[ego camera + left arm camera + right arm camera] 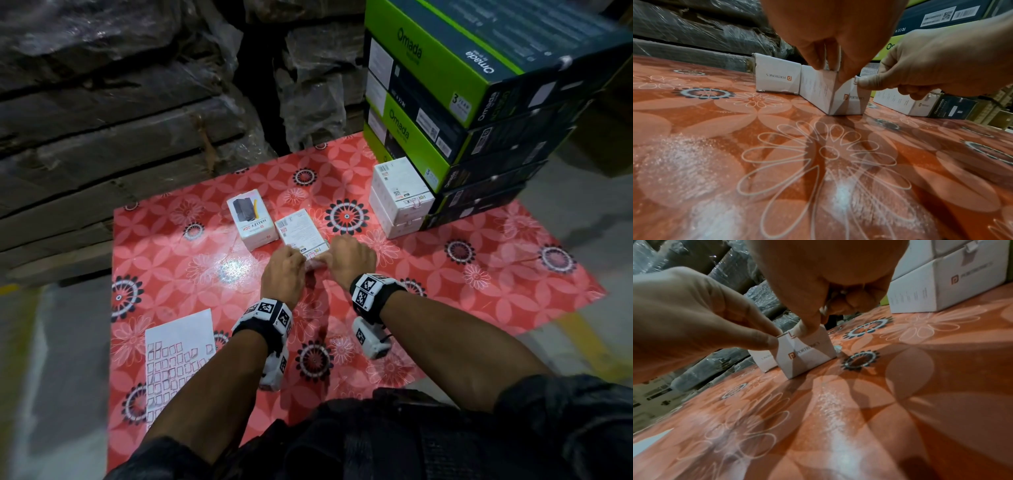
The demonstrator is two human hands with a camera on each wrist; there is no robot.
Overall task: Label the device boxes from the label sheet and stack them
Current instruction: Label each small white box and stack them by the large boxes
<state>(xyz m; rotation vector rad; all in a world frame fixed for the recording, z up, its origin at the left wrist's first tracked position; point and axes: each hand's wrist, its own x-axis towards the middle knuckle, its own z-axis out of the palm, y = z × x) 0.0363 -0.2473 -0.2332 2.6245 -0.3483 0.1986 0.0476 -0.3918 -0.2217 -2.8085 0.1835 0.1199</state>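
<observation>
A white device box [301,231] lies mid-table, also seen in the wrist views [838,100] [805,353]. My left hand [299,262] grips its near left top corner with curled fingers [818,60]. My right hand [330,257] pinches a small red-edged label [856,80] onto the box's near top edge; the thumb [867,82] presses it and the other fingers are curled. A second box [250,219], printed HALLEY 20K, stands just left behind. Two white boxes [400,198] are stacked at the right. The label sheet [178,356] lies near left.
The red flowered table cover [479,274] ends at floor on the near and right sides. A tall stack of green Omada boxes [445,102] stands behind the white stack. Plastic-wrapped cartons [120,102] wall off the back and left.
</observation>
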